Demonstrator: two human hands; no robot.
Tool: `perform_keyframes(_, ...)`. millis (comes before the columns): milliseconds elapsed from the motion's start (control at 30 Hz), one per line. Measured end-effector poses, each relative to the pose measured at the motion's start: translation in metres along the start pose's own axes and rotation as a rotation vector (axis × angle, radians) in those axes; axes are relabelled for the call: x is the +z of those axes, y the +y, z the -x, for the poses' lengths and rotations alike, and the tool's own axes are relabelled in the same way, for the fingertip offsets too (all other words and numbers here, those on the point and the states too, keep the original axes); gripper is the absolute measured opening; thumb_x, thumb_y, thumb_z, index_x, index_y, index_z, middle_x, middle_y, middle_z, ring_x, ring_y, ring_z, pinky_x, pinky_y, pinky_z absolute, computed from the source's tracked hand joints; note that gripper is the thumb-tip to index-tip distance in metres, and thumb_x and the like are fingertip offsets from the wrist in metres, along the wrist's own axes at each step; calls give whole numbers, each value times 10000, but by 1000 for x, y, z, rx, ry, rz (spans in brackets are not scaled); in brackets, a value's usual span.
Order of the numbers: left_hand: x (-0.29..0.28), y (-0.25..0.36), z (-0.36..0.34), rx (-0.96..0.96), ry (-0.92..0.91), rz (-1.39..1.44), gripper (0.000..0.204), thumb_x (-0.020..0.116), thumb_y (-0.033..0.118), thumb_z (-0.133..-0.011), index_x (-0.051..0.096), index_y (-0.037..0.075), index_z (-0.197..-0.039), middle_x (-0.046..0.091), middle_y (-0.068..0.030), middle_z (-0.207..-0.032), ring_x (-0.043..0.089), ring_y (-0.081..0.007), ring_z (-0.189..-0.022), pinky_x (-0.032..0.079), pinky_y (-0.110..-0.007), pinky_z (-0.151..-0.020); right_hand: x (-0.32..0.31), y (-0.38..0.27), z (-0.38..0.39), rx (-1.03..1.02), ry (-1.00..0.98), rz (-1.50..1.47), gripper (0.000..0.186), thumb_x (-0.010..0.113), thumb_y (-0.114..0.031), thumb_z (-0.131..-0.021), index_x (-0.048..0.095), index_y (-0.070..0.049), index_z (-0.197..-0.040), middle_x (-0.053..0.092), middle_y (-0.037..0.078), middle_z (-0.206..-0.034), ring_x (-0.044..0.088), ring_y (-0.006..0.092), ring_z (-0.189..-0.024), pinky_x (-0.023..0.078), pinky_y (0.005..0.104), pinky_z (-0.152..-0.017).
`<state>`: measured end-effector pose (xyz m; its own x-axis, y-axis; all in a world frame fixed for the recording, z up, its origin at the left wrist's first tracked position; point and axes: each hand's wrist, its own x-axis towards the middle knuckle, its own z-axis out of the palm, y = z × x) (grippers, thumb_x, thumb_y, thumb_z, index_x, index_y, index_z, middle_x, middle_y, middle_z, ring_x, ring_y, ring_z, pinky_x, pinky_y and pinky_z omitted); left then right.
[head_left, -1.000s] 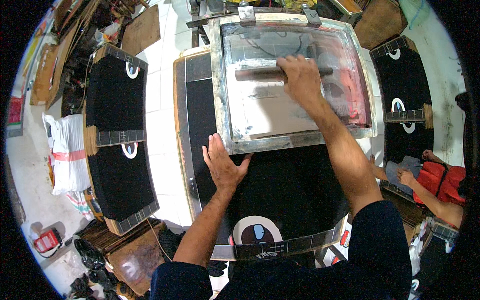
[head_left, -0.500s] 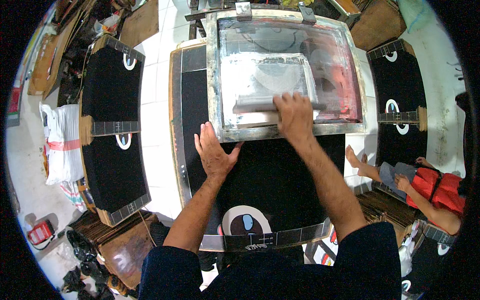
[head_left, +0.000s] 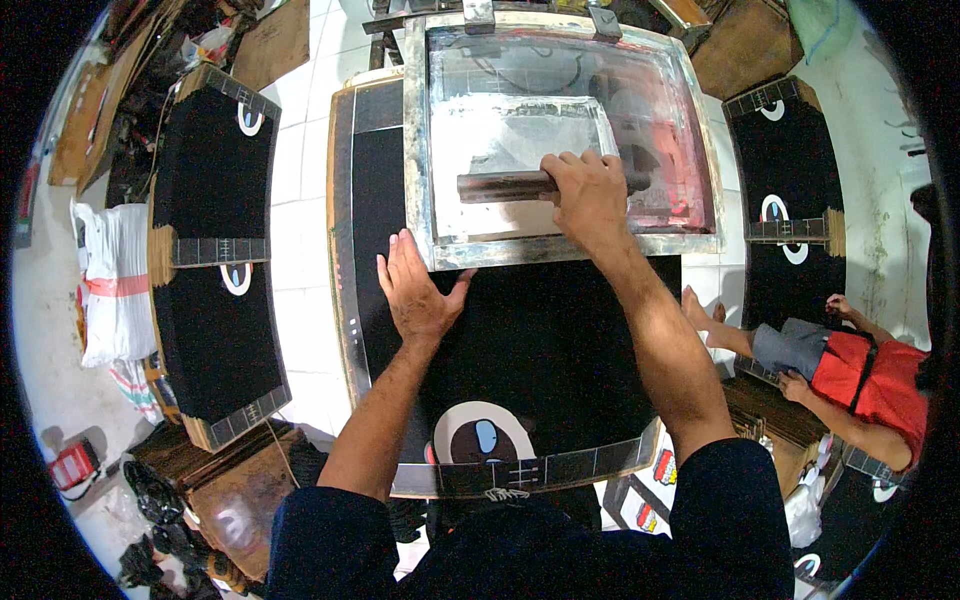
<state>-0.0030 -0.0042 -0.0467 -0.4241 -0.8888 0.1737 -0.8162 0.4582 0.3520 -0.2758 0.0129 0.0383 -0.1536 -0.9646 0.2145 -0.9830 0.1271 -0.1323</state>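
Observation:
My right hand (head_left: 592, 200) is wrapped round the brown bar of a squeegee (head_left: 500, 187), which lies across the mesh of a screen printing frame (head_left: 560, 246). White ink (head_left: 500, 218) covers part of the mesh on both sides of the squeegee. My left hand (head_left: 418, 292) rests against the frame's near left corner, its fingers stretched out and the thumb apart. Beneath the frame, black fabric (head_left: 560, 350) lies stretched on a board (head_left: 345, 250). A round white, black and blue print (head_left: 485, 440) shows at the fabric's near end.
Black fabric boards stand on the left (head_left: 215, 160) and the right (head_left: 775, 180). Metal clamps (head_left: 480, 16) grip the frame's far edge. At right sits a person in a red top (head_left: 868, 375), legs toward the middle. A white sack (head_left: 115, 285) leans at far left.
My right hand has moved the squeegee slightly away from me over the mesh, and its bar is tilted differently. My left hand stays at the frame's corner. The whole view has shifted a little.

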Motion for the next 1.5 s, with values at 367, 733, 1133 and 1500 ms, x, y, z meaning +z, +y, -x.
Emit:
perform_keyframes(367,-1,2,-3,-41,-24,12,1181,837,557,-793,231,-92,-1571,394,-284,-1561,338,-392,-1508,195,-566,-1256,-14,-5,2,42,-89,-42,283,788,-102,-771,684,-136,-1032,715,56,-966,678,295,-964,480,488,-839)
perform_keyframes(733,5,-5,2,34,-1,-9,1192,850,522,-796,160,-37,-1591,319,-278,-1582,280,-405,-1528,177,-624,-1248,33,56,-73,-35,39,-73,444,860,-262,-757,724,-125,-1156,753,140,-1050,710,349,-1009,513,513,-838)
perform_keyframes(1133,3,-4,1,17,-16,9,1172,848,504,-790,210,-78,-1582,335,-273,-1588,280,-393,-1533,184,-602,-1248,40,29,-41,25,37,36,294,826,-218,-761,739,-159,-1035,731,71,-973,673,327,-954,485,498,-839)
perform_keyframes(1500,5,-4,2,40,4,-29,1179,835,531,-804,191,-74,-1585,327,-274,-1586,278,-391,-1531,185,-602,-1250,64,57,-134,-37,311,55,232,548,-161,-957,725,-161,-1107,729,61,-978,673,295,-956,471,490,-832)
